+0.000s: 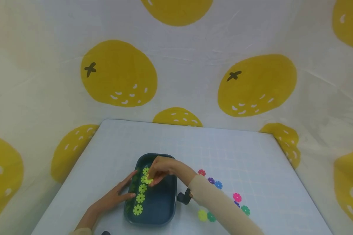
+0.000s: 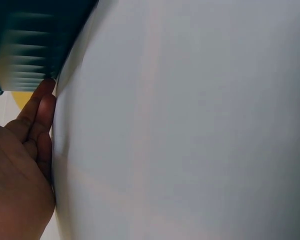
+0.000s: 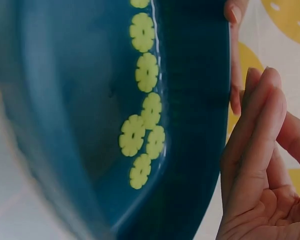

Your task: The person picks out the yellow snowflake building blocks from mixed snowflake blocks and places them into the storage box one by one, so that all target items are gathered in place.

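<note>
Several yellow-green, flower-shaped notched discs [image 1: 140, 197] lie in a row along the left side of a dark teal tray [image 1: 161, 218]. One similar disc [image 3: 132, 135] lies beside the row, out of line. My right hand [image 1: 161, 167] is over the tray's far half, its fingertips close to that disc in the head view. The right wrist view shows this hand [image 3: 260, 172] with fairly straight fingers and no disc visible between them. My left hand [image 1: 116, 195] touches the tray's left side with spread fingers; its fingertips [image 2: 49, 86] meet the tray wall in the left wrist view.
Right of the tray, loose discs lie on the white table, among them red [image 1: 201, 172], blue [image 1: 218, 185], pink [image 1: 237, 197], green [image 1: 245, 210] and yellow-green [image 1: 202, 215]. A dark object [image 1: 184, 196] is beside the tray's right edge. A fruit-patterned cloth [image 1: 188, 88] hangs behind.
</note>
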`<state>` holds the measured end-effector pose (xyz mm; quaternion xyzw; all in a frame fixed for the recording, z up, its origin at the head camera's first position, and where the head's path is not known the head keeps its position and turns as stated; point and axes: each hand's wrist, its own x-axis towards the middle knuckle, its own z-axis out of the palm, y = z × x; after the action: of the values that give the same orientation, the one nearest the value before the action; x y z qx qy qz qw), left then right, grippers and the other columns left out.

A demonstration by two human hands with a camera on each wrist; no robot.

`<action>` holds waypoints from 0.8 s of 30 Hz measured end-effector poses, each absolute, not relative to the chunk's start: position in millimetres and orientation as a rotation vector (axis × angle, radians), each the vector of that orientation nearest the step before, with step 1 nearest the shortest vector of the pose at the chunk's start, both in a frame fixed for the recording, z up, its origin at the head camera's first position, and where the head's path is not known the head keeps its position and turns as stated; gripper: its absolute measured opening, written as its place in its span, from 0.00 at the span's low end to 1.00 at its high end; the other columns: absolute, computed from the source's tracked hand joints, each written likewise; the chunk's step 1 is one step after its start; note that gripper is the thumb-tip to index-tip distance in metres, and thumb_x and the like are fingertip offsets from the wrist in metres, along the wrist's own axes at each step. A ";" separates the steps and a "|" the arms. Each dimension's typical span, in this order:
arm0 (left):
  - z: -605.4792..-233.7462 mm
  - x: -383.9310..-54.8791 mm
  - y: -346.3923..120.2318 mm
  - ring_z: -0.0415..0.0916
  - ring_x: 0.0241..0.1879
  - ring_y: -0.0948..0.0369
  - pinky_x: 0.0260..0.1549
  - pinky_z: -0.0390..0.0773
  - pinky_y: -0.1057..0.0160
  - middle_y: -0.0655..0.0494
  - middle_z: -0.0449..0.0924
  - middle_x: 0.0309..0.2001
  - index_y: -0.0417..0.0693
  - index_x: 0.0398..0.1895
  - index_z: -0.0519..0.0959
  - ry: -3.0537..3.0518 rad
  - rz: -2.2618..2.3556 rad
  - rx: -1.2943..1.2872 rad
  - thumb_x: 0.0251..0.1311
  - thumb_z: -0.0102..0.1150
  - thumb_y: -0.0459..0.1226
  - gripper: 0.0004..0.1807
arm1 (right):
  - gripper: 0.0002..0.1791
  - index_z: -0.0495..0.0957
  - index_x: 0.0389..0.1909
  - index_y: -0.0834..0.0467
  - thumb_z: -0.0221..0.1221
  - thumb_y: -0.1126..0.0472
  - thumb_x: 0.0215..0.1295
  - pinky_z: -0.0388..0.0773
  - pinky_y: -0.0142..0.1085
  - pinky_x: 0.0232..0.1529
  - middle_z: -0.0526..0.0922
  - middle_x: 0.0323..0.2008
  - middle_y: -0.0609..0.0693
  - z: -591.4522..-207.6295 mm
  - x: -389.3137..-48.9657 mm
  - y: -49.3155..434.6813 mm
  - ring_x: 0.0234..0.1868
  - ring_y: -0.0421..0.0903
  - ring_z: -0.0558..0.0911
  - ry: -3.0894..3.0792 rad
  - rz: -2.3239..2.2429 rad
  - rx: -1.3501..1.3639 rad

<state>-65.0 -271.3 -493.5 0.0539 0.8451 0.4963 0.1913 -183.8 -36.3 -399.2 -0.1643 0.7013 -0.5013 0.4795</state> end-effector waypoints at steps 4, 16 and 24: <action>-492.1 -64.4 -270.5 0.38 0.78 0.40 0.69 0.42 0.27 0.51 0.38 0.81 0.75 0.79 0.43 2.354 1.391 0.119 0.66 0.61 0.50 0.46 | 0.02 0.85 0.29 0.68 0.64 0.73 0.56 0.83 0.29 0.21 0.87 0.23 0.61 -401.1 -185.2 -42.4 0.19 0.43 0.86 1.689 -1.223 -0.405; -491.9 -65.0 -272.2 0.39 0.78 0.40 0.69 0.43 0.26 0.51 0.39 0.81 0.75 0.78 0.46 2.360 1.395 0.125 0.65 0.61 0.49 0.45 | 0.03 0.85 0.27 0.67 0.64 0.73 0.57 0.82 0.28 0.20 0.85 0.19 0.57 -423.5 -192.1 -61.7 0.16 0.43 0.84 1.731 -1.199 -0.374; -492.2 -64.0 -271.1 0.41 0.78 0.40 0.69 0.43 0.27 0.52 0.39 0.81 0.75 0.79 0.45 2.354 1.422 0.164 0.66 0.60 0.48 0.44 | 0.06 0.86 0.23 0.64 0.66 0.69 0.57 0.84 0.33 0.26 0.86 0.19 0.58 -436.0 -192.6 -57.9 0.14 0.42 0.82 1.893 -1.078 -0.418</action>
<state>-64.0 -271.1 -492.2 0.0586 0.8386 0.5065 0.1920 -192.6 -57.9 -436.0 -0.1689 0.7641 -0.4352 0.4453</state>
